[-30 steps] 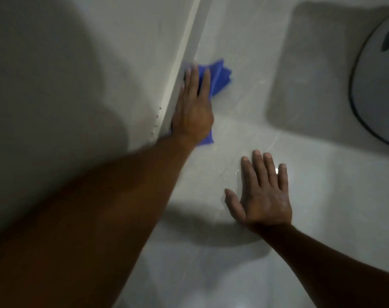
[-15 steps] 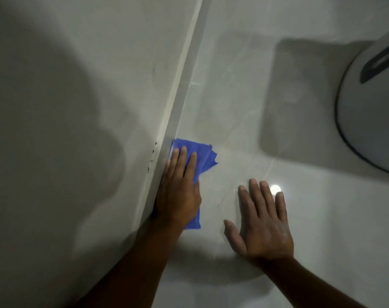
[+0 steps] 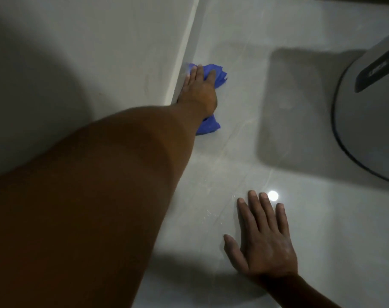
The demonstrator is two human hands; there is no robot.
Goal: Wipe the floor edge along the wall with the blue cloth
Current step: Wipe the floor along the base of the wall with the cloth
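The wall [image 3: 89, 63] fills the upper left of the frame, and the glossy tiled floor [image 3: 244, 141] runs from top centre down to the lower right; between them a pale skirting strip [image 3: 184, 52] slants from the top centre downward. At the right edge we see part of a grey rounded appliance [image 3: 367, 121] with a dark handle — what it is we cannot tell. Our left forearm crosses the lower left, and our left hand [image 3: 198, 90] lies flat at upper centre, fingers stretched out and pressing down on the blue cloth [image 3: 219, 76], not clenched around it. The cloth sits on the floor right against the skirting, bunched corners showing ahead of the fingertips and another fold showing below the wrist. Our right hand [image 3: 264, 238] rests open, palm down, on the bare floor at lower right, holding nothing — it looks like a brace. We judge the cloth soft, light and limp: it will crumple and slide easily on this shiny tile, so we should keep a broad palm over its middle, with the fingers' side tucked into the floor edge, rather than pinching a corner.
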